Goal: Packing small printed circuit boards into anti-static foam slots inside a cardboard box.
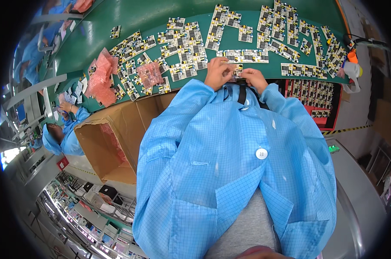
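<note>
At the near edge of the green table, a small circuit board (237, 68) with yellow and dark parts is held between my two hands. My left hand (217, 74) is closed, thumb and fingers pinching at the board's left side. From the other side my right hand (254, 79) grips its right edge, fingertips pressed together. Something thin and see-through shows just under the board; I cannot tell what it is. Right beyond my hands lies a long row of joined circuit boards (243, 56), apart from the held one.
Many more circuit boards (189, 45) cover the green table (130, 19). Pink bubble wrap (101, 77) and a wrapped bundle (149, 74) lie leftward. An open cardboard box (107, 142) stands at left, a red tray (310, 97) of boards at right. Another person (63, 134) works at far left.
</note>
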